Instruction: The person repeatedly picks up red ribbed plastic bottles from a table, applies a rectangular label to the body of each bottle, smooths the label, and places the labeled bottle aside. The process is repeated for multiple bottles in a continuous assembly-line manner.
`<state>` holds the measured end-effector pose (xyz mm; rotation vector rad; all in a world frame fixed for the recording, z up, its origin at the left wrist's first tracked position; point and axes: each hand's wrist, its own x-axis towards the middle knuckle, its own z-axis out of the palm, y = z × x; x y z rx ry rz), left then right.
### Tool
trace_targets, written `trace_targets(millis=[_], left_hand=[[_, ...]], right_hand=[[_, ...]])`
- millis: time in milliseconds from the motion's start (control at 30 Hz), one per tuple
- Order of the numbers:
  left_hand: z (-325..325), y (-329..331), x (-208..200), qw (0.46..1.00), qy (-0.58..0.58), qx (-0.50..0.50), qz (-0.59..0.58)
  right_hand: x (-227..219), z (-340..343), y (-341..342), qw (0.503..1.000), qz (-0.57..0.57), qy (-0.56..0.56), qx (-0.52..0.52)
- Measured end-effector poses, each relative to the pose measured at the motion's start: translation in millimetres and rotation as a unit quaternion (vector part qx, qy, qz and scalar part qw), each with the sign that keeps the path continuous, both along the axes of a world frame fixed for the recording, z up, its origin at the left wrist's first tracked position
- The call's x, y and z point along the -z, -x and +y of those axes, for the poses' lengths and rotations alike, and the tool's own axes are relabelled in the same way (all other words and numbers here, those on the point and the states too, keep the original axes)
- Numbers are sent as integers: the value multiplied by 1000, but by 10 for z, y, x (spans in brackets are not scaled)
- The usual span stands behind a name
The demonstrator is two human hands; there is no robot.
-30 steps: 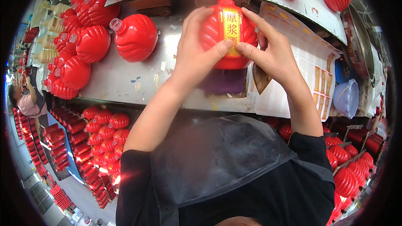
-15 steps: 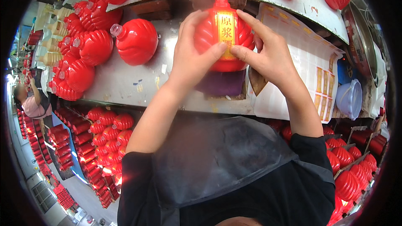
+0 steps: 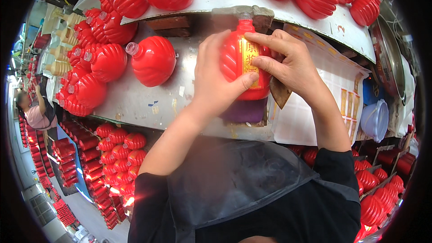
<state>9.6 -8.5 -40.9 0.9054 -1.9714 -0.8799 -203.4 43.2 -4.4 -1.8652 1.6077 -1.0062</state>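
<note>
A red ribbed plastic bottle (image 3: 231,58) with a clear neck lies in front of me, neck pointing away. A gold-and-red label (image 3: 248,65) runs lengthwise down its upper side. My left hand (image 3: 210,74) wraps the bottle's left side, its thumb on the label's lower part. On the right side, my right hand (image 3: 290,58) grips the bottle, with its index finger at the label's top end and its thumb pressed on the label's middle. The bottle rests over a purple pad (image 3: 245,111); a dark grey block (image 3: 262,12) sits behind the neck.
Another red bottle (image 3: 154,60) lies on the metal table (image 3: 135,103); several more crowd its left end. A white shelf (image 3: 209,2) holds red bottles at the back. Label sheets (image 3: 294,119) and a pale blue bucket (image 3: 375,113) are on the right. A person (image 3: 36,112) stands far left.
The whole scene has shifted slightly down in view. My right thumb has moved up the label from its lower part. The bottle appears turned a little, with its label nearer the right side.
</note>
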Motion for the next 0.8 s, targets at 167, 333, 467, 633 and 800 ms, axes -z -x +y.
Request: trace_targets(millis=[167, 333, 467, 633, 800], left_hand=[[-16, 4, 11, 1000, 25, 3, -11], [-10, 8, 20, 1000, 19, 2, 1], [-10, 7, 30, 1000, 14, 4, 3], [-24, 6, 36, 999, 30, 6, 10], [-42, 10, 54, 999, 28, 5, 17]], right_hand=[[-69, -28, -19, 1000, -1, -19, 5], [-53, -30, 20, 1000, -1, -14, -16], [-37, -12, 18, 999, 3, -47, -4], [-274, -158, 43, 974, -144, -163, 55], [-458, -192, 60, 945, -282, -139, 86]])
